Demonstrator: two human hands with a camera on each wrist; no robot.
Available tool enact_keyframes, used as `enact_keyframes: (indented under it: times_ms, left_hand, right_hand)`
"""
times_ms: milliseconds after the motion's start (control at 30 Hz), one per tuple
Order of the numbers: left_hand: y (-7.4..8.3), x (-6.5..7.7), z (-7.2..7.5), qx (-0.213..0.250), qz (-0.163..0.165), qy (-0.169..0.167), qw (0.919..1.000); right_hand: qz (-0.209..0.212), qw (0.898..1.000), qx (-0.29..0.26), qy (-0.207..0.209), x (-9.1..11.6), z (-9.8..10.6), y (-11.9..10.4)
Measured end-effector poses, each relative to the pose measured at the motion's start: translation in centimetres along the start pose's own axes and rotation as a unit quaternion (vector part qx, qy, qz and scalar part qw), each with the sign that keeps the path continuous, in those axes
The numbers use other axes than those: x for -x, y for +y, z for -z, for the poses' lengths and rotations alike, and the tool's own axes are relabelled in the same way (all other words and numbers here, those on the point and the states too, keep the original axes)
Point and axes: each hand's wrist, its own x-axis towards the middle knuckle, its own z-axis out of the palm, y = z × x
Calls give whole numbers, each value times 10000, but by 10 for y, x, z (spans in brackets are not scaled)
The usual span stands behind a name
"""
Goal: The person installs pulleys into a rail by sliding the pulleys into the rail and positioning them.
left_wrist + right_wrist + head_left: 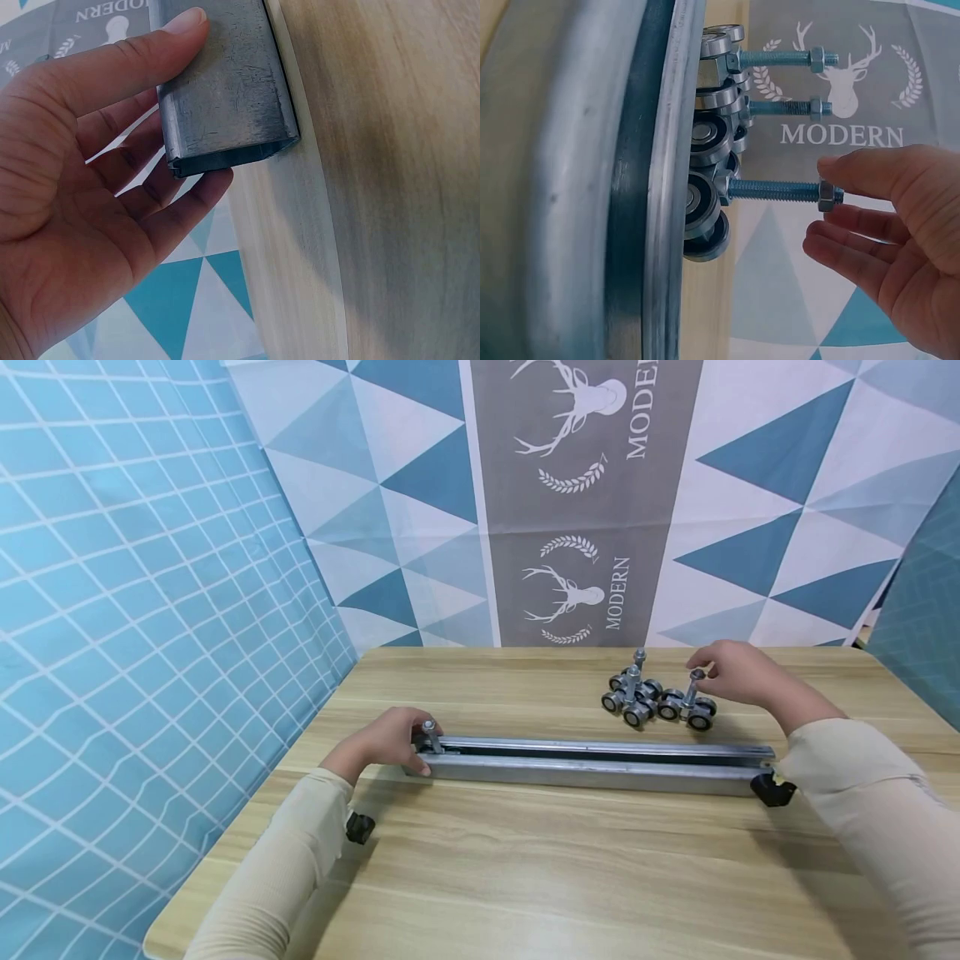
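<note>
A grey metal channel track (585, 772) lies across the table with its long slot facing up. My left hand (390, 739) grips its left end, thumb (184, 22) on the near face and the other fingers behind and at the end. From the slot beside that hand rises the bolt (431, 733) of a roller trolley whose wheels are hidden inside. Beyond the track, my right hand (738, 672) pinches the nut (826, 195) atop another roller trolley (688, 703), thumb and forefinger at either side. Two more trolleys (633, 697) stand upright just left of it, wheels on the table.
The wooden table (562, 868) ends at a patterned curtain (405, 502) behind and a blue checked cloth (112, 610) at the left. Black wrist devices (772, 789) are worn at both cream sleeves. The right sleeve (862, 785) passes over the track's right end.
</note>
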Motion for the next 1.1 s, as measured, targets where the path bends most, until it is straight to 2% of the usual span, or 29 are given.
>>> enact_keyframes:
  times_ms: [233,500,767,1100]
  left_hand:
    - [-2,0,0,-65,-61,19,10000]
    - [-1,1,1,16,-11,26,10000]
    - [2,2,1,-11,-35,41,10000]
    - [1,3,0,34,-43,-5,10000]
  right_hand:
    - [-143,9998,91,-80,-9,-1,-1]
    - [-660,9975,130,-213,-18,0,-7]
    - [-573,9971,501,-26,-15,-2,-10]
    - [-746,9965,362,-91,-7,3,-4]
